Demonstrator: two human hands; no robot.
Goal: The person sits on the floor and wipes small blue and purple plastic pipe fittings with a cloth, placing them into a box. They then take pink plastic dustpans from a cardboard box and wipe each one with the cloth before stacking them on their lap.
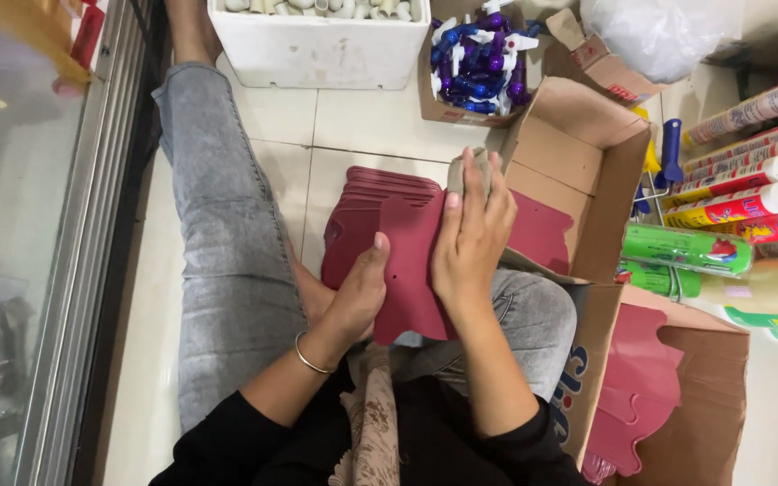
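Observation:
I sit on the floor with a stack of dark red flat card pieces [380,202] resting on my lap. My left hand [353,292] grips the near left edge of the top red piece [411,270], thumb on its face. My right hand [472,236] presses a small grey cloth [459,171] against the upper part of that same piece, fingers laid flat over it. More red pieces [538,229] show inside the open cardboard box [578,148] just right of my right hand.
A second cardboard box [704,396] with red pieces stands at the lower right. Behind are a white foam box [317,49], a carton of blue and purple plastic parts [479,63], and tubes and cans [740,202] on the right. A glass door [20,243] lies left.

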